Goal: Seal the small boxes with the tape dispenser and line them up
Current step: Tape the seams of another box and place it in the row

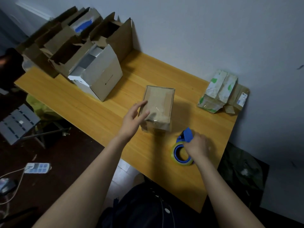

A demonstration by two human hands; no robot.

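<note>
- On the dark floor at far left lie a white power strip [37,168] and a computer mouse [6,186].
- A cluster of open brown cardboard boxes [65,40] stands on the far left corner of the wooden table [98,112], flaps up. Just in front of them sits an open white-and-grey carton [98,76].
- The left hand [133,119] reaches forward over the table with its fingers straight and slightly spread, holding nothing. Its fingertips lie at the left edge of the small brown box; I cannot tell whether they press on it.
- The small brown box [158,107] stands near the middle of the table, its flaps closed and glossy clear tape showing across its top and down its near face.
- The tape dispenser [181,152], blue with a yellowish roll of clear tape, rests on the table just in front and to the right of the box, apart from it.
- The right hand [197,145] has its fingers curled round the dispenser's blue handle.
- Near the far right corner, against the wall, lie crumpled cartons with green-and-white print [220,92].
</note>
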